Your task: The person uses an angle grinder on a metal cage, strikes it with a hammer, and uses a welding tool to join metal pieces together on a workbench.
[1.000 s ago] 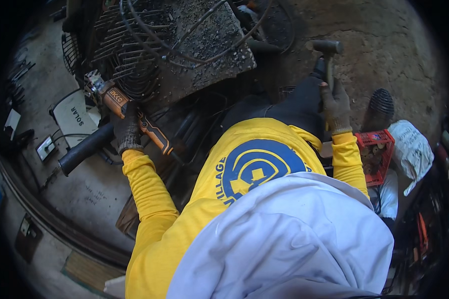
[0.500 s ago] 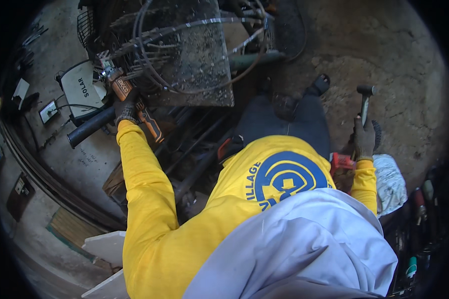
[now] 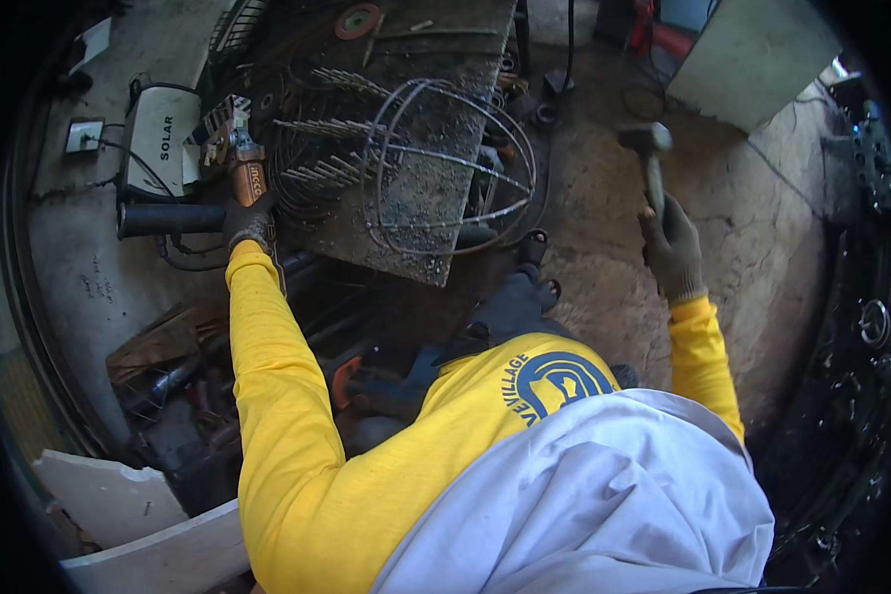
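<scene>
While the left hand [image 3: 249, 220] gripped an orange angle grinder [image 3: 236, 163] beside the wire cage [image 3: 436, 163], the right hand [image 3: 671, 247] clasped a raised hammer [image 3: 649, 158]. The step appeared to be metalworking; any strike would need careful aim.

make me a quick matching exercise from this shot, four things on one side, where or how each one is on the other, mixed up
Things:
1. hammer
2. angle grinder
3. wire cage
4. red disc

Places or states:
A. lying on the dark metal plate, near its far end
B. gripped in the gloved left hand
C. raised in the gloved right hand
D. round hoops resting across the plate

Pairs: 1-C, 2-B, 3-D, 4-A
</scene>
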`<control>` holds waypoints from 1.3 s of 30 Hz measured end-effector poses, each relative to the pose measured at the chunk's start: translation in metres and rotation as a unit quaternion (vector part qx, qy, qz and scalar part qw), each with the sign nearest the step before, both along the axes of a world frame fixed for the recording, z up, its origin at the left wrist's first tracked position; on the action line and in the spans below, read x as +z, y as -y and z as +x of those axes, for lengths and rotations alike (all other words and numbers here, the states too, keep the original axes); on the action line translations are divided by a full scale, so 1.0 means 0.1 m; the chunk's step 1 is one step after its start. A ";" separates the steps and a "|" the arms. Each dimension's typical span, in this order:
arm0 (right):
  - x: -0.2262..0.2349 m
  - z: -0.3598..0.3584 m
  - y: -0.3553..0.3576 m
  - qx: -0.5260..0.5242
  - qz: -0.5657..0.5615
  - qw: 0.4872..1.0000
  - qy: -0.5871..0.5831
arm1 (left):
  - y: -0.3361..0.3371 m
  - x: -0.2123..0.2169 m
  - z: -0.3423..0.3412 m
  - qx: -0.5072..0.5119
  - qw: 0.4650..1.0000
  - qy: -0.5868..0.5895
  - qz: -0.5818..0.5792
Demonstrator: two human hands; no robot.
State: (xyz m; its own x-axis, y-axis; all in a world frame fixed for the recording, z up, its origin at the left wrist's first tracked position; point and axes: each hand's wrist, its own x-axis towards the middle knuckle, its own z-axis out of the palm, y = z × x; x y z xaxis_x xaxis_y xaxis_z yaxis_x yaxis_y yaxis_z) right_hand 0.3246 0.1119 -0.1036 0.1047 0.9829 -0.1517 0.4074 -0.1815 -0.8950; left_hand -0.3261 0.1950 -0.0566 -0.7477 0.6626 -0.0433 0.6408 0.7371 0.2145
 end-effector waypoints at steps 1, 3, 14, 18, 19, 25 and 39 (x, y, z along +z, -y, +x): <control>0.14 -0.05 -0.30 0.048 0.048 0.996 0.061 | 0.02 0.05 0.06 0.005 1.000 0.008 0.003; 0.35 -0.20 -0.89 0.131 0.131 0.971 0.152 | 0.03 0.12 0.16 0.005 0.999 0.031 0.016; 0.65 -1.27 -3.23 0.307 0.179 0.851 0.386 | 0.34 0.39 0.37 0.000 0.965 0.177 0.192; 0.74 -1.58 -3.72 0.382 0.178 0.790 0.445 | 0.72 0.95 0.84 0.042 0.918 0.307 0.249; 0.73 -1.64 -3.82 0.398 0.194 0.776 0.449 | 0.92 0.96 0.81 0.058 0.936 0.258 0.234; 0.28 -1.74 -4.70 0.381 0.300 0.747 0.455 | 1.74 1.55 1.93 0.087 0.846 0.317 0.419; 0.88 -0.75 -2.72 0.729 0.112 0.578 -0.349 | 0.67 0.99 4.57 0.132 0.624 0.350 0.686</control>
